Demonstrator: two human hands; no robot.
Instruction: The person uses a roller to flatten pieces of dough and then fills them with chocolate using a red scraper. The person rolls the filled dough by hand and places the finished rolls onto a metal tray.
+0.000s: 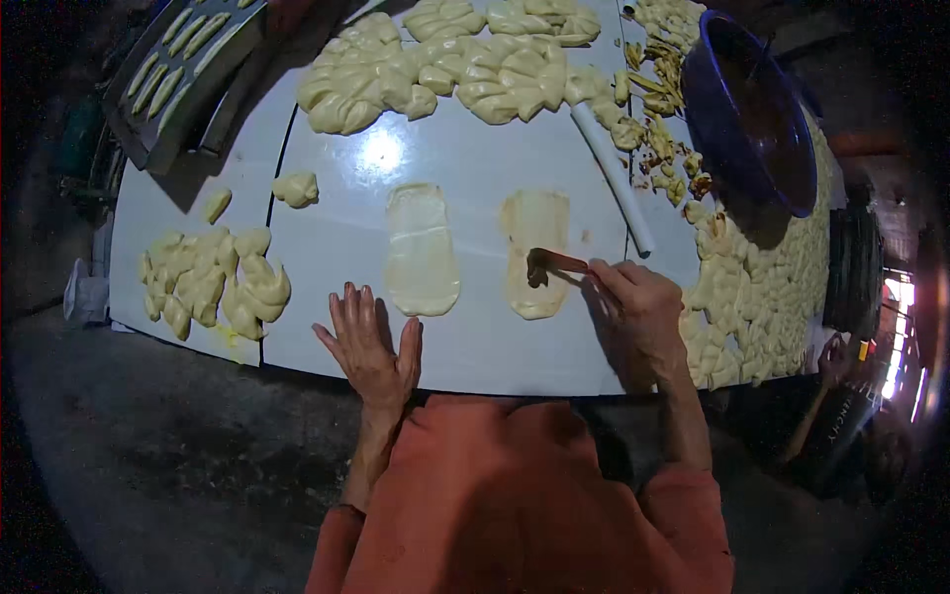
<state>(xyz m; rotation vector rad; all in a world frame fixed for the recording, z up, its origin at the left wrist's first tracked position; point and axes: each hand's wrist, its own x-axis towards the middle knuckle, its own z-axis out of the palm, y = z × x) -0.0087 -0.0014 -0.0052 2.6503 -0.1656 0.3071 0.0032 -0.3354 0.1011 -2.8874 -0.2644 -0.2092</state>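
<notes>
My left hand (371, 342) lies flat on the white tabletop (475, 361), fingers spread, beside the lower end of a flattened dough strip (423, 252). A second flat dough strip (535, 218) lies to the right of it, faintly stained brown. My right hand (638, 305) grips a reddish spatula (567, 262) by its near end. The spatula's tip meets a smear of dark brown filling (537, 269) on the second strip.
A long white rod (614, 180) lies right of the strips. Mounded dough (515, 79) sits at the back, more dough pieces (213, 277) at left. A blue basin (708, 109) with brown contents stands far right beside many dough pieces (762, 297). Trays (158, 134) hold shaped dough, upper left.
</notes>
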